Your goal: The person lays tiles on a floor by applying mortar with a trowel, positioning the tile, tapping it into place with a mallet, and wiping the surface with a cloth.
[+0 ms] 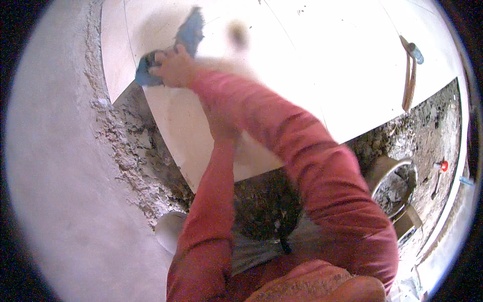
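Note:
My right hand reaches across to the upper left, its fingers closed on a crumpled blue cloth. The cloth lies against large pale floor tiles, near their left edge, and its outline is slightly blurred. Beneath my right forearm is my left hand, over the same tiles. Its fingers are hidden and smeared, so their position cannot be made out. Both arms wear red sleeves.
A hammer with a wooden handle lies on the tiles at the right. Below it, a bucket and a small red-topped item rest on rough, dark ground. A grey wall borders the left, with a pale rounded object beside it.

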### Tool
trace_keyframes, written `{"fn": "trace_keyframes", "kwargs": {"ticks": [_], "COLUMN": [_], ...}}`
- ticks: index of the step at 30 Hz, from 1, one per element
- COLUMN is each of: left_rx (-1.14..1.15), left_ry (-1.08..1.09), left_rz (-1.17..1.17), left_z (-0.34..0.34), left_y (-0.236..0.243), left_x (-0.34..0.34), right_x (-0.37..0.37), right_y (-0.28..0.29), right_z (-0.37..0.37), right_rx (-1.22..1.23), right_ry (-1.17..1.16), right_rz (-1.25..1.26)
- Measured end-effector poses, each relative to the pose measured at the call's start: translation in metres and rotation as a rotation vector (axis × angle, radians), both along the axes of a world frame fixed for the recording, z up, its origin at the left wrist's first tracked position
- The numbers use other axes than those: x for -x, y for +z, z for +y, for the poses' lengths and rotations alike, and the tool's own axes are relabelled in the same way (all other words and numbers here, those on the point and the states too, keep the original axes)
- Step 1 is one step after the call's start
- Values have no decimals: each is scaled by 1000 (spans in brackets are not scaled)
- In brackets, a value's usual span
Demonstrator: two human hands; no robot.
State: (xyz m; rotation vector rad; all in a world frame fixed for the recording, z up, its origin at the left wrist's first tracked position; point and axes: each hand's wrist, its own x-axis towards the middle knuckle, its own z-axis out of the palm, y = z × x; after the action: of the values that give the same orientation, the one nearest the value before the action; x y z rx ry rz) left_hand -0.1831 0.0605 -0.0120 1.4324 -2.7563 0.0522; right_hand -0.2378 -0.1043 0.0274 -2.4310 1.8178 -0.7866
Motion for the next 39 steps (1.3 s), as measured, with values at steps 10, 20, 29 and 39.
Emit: {"fn": "trace_keyframes", "kwargs": {"ticks": [10, 20, 29, 39], "left_rx": [-131, -141, -171, -151], "left_ry": [32, 36, 42, 32], "left_rz": [123, 277, 233, 175], "left_z": [-9, -12, -11, -8], "left_y": [11, 13, 18, 21], "left_x": [13, 11, 15, 15], "right_x": [240, 637, 436, 253], "right_y": [-74, -57, -81, -6], "right_z": [-54, 269, 147, 125], "right_rx": [291, -348, 194, -80], "right_ry": [-623, -1357, -749, -295], "right_rz": [221, 323, 226, 192]}}
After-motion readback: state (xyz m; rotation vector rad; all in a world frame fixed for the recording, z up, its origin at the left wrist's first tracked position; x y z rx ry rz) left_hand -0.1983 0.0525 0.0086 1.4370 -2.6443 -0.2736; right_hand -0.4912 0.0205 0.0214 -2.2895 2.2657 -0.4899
